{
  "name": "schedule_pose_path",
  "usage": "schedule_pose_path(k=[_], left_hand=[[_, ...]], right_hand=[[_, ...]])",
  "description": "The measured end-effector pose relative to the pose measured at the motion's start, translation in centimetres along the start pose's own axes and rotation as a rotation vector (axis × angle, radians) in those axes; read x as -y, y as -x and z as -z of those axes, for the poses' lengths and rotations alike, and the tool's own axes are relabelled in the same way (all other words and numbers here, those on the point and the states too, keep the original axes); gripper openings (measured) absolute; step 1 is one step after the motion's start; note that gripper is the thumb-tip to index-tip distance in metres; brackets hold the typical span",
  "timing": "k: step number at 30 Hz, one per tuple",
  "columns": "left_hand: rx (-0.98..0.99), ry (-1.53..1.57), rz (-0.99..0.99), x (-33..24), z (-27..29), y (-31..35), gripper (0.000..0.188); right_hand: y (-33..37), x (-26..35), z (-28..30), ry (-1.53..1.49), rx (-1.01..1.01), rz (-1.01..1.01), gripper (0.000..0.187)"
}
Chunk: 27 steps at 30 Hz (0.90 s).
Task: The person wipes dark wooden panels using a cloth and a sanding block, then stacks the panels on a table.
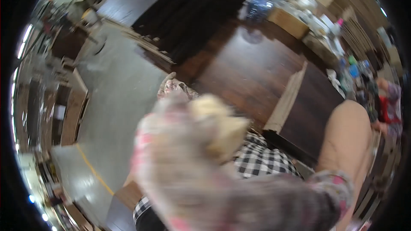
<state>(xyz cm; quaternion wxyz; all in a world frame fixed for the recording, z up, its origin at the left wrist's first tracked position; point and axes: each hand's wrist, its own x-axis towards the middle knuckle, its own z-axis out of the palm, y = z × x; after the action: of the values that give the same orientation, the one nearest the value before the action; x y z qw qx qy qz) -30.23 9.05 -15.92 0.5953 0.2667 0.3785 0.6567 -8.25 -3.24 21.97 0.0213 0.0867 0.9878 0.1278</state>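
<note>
Large and smeared by motion, my right hand (182,143) crosses the front of the view in a pale glove with pink patches. Its fingers are closed around a pale yellow, sponge-like block (227,134); blur hides the block's exact kind. Beyond it, partly covered, is my left hand (170,86) in a patterned covering, its visible fingers stretched out near the corner of a glossy dark brown wooden panel (244,72). I cannot make out anything in that hand, and its arm is hidden. A black-and-white checked cloth (265,158) shows below the panel.
Dark boards (188,13) lie stacked beyond the panel. Another board stack (299,107) stands at its right. A cardboard box (289,23) and plastic-wrapped items sit at the far right. Grey floor (120,77) stretches along the left, past leaning panels (72,111). Another person (389,102) is at the right edge.
</note>
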Motion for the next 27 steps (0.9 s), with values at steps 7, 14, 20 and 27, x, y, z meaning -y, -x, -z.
schedule_pose_path(k=[7, 14, 20, 27], left_hand=[[0.393, -0.399, 0.022, -2.0, -11.9, 0.8, 0.034], [0.735, -0.918, -0.784, -0.9, -18.8, 0.8, 0.032], [0.762, -0.151, -0.135, -0.9, -28.3, 2.6, 0.046], [1.447, -0.668, -0.576, 6.4, -36.4, 8.9, 0.058]], right_hand=[[2.2, 1.9, -0.5, 0.033, -0.016, -0.187, 0.040], [5.1, 4.3, -0.5, 0.024, -0.086, -0.400, 0.042], [15.5, 7.4, -2.3, -0.150, -0.517, -1.249, 0.045], [27.7, 20.4, -19.5, -0.984, -2.174, -1.370, 0.045]])
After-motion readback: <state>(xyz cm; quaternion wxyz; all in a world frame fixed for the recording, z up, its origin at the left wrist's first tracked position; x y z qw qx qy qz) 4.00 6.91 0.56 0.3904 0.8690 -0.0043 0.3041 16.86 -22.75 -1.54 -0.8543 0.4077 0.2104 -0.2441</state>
